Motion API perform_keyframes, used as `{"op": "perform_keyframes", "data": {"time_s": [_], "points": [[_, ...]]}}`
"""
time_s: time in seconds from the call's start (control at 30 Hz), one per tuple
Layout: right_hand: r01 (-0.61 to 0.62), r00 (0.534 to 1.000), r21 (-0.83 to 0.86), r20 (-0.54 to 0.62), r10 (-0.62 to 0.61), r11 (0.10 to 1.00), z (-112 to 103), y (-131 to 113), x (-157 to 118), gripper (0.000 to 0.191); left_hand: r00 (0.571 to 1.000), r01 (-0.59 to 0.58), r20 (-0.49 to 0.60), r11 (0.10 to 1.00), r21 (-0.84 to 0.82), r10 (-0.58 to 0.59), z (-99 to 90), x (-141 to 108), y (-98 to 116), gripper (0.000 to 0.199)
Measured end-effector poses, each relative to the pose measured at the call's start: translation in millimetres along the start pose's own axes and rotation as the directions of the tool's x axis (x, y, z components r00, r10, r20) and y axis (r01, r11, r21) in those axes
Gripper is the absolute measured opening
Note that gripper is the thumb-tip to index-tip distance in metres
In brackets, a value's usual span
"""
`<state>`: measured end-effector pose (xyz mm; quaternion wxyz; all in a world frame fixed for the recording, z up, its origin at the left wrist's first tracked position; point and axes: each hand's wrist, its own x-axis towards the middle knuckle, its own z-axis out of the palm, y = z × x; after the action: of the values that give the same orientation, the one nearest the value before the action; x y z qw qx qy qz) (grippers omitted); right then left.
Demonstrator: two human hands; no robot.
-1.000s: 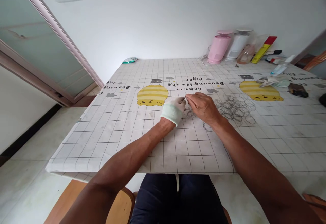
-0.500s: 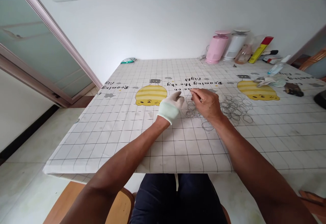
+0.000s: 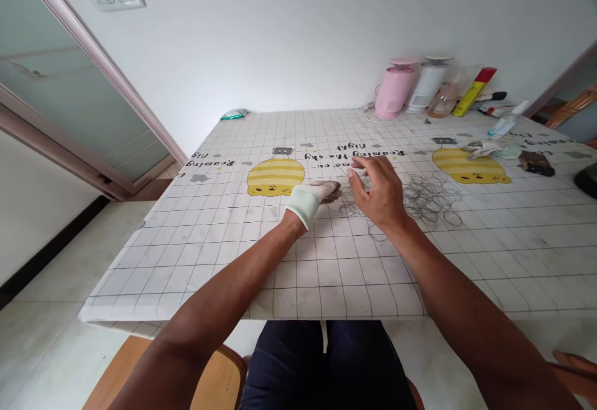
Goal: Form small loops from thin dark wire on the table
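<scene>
A tangle of thin grey wire loops (image 3: 431, 201) lies on the gridded tablecloth, partly hidden behind my right hand (image 3: 380, 192). That hand is bare and sits over the left part of the tangle, thumb and fingers apart with a gap between them. To its left is my left hand (image 3: 318, 193), in a white glove with a pale green cuff. Its fingers point right and are pressed together, close to the tangle's left edge. Whatever they pinch, if anything, is too fine to make out.
Along the wall stand a pink cylindrical device (image 3: 395, 91), a white one (image 3: 426, 86), a clear bottle (image 3: 443, 100) and a yellow box with a red top (image 3: 473, 93). A crumpled glove (image 3: 489, 149) and a dark object (image 3: 536, 164) lie right. A green packet (image 3: 234, 114) rests far left.
My right hand has opened from a pinch, its thumb now away from the fingers. My left hand has turned and lowered slightly, its fingers now pointing right and closed together.
</scene>
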<state>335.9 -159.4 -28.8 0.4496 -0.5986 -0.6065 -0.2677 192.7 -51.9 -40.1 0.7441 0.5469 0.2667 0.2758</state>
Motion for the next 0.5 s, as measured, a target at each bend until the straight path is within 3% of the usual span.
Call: {"op": "perform_keyframes", "data": {"time_s": [0.07,0.17,0.27,0.5], "points": [[0.08,0.997,-0.038,0.019,-0.079,0.996,-4.6,-5.6,-1.3,0.016,0.999,-0.046,-0.016,0.998,-0.045,0.046,-4.4,-0.3,-0.3,0.016],[0.144,0.981,-0.083,0.146,-0.131,0.986,-4.0,-10.6,-6.5,0.013,0.993,-0.119,0.006,0.99,-0.078,0.12,-8.5,-2.9,0.3,0.017],[0.097,0.97,-0.062,0.228,-0.081,0.993,1.6,-9.0,-12.3,0.015,0.99,-0.134,0.036,0.988,-0.074,0.137,-10.3,-4.4,1.9,0.017],[0.049,0.962,0.075,0.264,-0.067,0.996,1.4,-1.1,-15.0,0.026,0.992,-0.078,0.098,0.995,-0.064,0.085,-19.1,0.8,12.5,0.015]]}}
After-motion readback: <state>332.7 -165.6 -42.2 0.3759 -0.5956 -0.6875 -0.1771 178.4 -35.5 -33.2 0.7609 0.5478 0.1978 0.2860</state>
